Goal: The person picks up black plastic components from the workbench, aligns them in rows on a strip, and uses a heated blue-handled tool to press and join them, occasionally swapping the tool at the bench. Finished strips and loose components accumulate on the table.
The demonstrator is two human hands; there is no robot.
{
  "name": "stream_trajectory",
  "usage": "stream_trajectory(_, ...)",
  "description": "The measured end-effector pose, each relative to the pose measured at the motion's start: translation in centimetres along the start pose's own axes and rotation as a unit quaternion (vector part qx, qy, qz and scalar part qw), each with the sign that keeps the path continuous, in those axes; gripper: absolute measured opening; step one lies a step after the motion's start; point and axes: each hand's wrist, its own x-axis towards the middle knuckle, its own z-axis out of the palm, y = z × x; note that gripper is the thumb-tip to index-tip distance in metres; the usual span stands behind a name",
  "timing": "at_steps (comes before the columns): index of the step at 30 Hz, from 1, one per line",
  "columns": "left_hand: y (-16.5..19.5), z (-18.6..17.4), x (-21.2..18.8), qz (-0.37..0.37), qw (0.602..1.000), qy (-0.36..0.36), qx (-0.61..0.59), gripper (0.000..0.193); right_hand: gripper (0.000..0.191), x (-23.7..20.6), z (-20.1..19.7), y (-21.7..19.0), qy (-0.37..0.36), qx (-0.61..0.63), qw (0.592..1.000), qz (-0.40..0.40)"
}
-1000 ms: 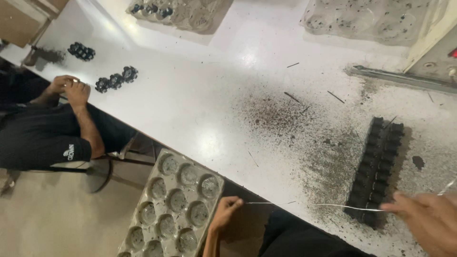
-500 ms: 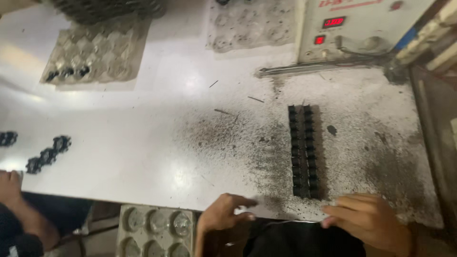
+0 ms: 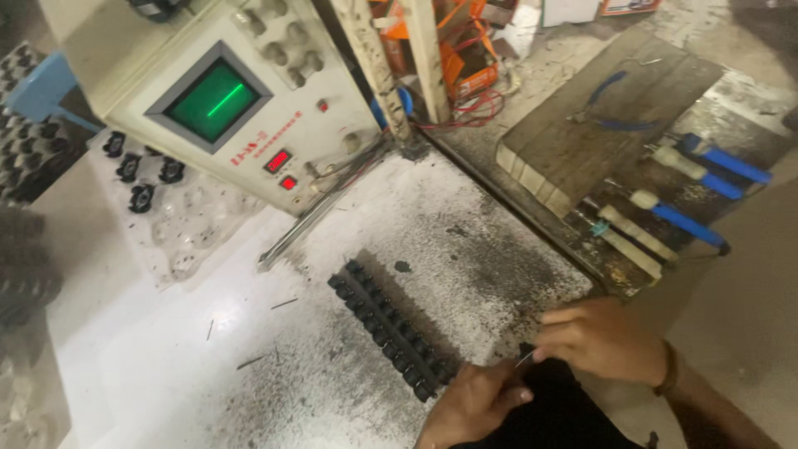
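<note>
Both hands are working at the near edge of the soot-dusted white bench (image 3: 249,333). The right hand (image 3: 603,339) is pinching a thin, stiff metal wire (image 3: 524,359) between closed fingertips; the left hand (image 3: 475,399) is curling loosely beside it, its hold unclear. The wire is probably light, springy and slippery, best gripped near its end. A black ribbed bar of small round parts (image 3: 386,328) is lying just beside them.

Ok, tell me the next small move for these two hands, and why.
Probably bring the thin wire toward the near end of the black row of parts. The right hand pinches the wire at the table edge, the left hand sits beside that row's near end, and the wire tip lies between them, apart from the parts.
</note>
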Motion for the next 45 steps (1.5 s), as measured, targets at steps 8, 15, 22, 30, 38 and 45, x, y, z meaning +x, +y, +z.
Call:
stream_trajectory(8,1.7,1.3,2.7,-0.065,0.997,0.024,-0.039,0.029,0.016,-4.3,-4.4,14.3,0.289,-0.077,0.927,0.225)
stream_trajectory(15,0.7,2.0,3.1,-0.057,0.994,0.063,-0.075,0.021,0.021,-3.5,0.0,17.4,0.372,-0.282,0.831,0.301)
stream_trajectory(22,-0.3,2.1,2.5,0.073,0.992,0.095,-0.036,0.013,0.03,-3.5,-2.1,21.8,0.347,-0.318,0.814,0.339)
stream_trajectory(30,0.6,2.1,2.4,0.023,0.996,0.059,-0.055,0.016,0.022,-3.2,-2.4,25.0,0.364,-0.156,0.861,0.319)
stream_trajectory(38,3.2,1.7,3.3,0.153,0.988,-0.003,-0.034,0.015,0.033,-3.4,-5.8,30.4,0.336,-0.299,0.831,0.326)
stream_trajectory(45,0.0,1.7,3.5,-0.014,0.974,0.015,-0.227,0.014,0.017,-12.9,-2.4,25.8,0.38,-0.181,0.835,0.354)
